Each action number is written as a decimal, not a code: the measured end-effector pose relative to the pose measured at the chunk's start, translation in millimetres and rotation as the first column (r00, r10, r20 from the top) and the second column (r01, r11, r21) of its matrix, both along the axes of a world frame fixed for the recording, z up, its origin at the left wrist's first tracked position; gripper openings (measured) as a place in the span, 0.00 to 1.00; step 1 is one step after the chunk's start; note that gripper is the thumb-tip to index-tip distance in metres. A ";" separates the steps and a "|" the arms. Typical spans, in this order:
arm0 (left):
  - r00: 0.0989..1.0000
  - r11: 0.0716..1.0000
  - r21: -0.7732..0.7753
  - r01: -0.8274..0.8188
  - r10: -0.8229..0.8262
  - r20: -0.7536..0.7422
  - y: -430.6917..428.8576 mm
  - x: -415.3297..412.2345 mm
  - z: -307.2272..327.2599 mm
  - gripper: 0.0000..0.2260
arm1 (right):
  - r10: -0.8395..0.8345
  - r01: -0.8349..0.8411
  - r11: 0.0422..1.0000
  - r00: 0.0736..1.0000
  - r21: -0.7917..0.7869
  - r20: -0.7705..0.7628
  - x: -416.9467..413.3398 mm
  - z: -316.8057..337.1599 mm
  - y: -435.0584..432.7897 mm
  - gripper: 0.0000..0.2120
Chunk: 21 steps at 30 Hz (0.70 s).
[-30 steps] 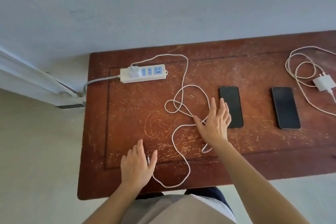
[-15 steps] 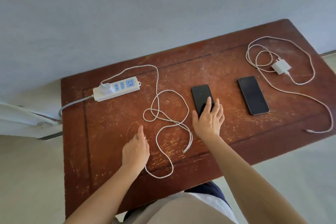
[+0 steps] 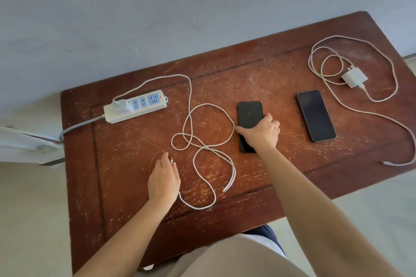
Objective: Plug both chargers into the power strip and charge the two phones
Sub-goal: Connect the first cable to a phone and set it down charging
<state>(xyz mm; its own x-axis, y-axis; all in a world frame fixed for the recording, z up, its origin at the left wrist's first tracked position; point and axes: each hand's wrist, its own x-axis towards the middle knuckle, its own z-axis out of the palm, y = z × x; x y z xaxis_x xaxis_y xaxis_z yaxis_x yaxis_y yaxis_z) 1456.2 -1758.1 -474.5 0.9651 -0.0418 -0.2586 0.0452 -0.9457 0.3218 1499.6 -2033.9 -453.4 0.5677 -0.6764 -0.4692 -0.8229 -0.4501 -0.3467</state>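
A white power strip (image 3: 137, 107) lies at the table's back left with one white charger (image 3: 121, 105) plugged into its left socket. That charger's white cable (image 3: 202, 141) loops across the middle. My left hand (image 3: 163, 181) holds the cable's connector end, whose tip sticks out past the fingers. My right hand (image 3: 261, 134) grips the left black phone (image 3: 249, 114) by its sides. The second black phone (image 3: 316, 116) lies flat to the right. The second charger (image 3: 353, 77) lies unplugged at the back right, its cable (image 3: 382, 117) coiled around it.
The worn brown wooden table (image 3: 225, 78) stands against a grey wall. The strip's grey cord (image 3: 76, 127) runs off the left edge. The second cable's free end (image 3: 386, 162) lies near the front right edge.
My right hand has moved from the cable onto the left phone and closed around its sides. My left hand has slid forward with the connector end. The view has shifted left.
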 end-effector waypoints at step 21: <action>0.870 0.568 -0.659 -0.493 0.324 -0.371 2.3 39.0 70.8 0.07 | -0.756 0.059 0.142 0.651 0.988 0.070 -25.5 63.5 7.2 0.33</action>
<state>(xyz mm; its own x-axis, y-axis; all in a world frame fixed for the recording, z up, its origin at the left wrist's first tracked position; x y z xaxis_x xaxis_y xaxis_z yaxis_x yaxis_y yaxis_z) 1495.3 -1755.8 -403.8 0.8611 0.0933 -0.4998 0.5045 -0.2786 0.8172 1474.1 -2026.7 -389.9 0.6847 -0.2255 -0.6931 -0.3000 0.7794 -0.5500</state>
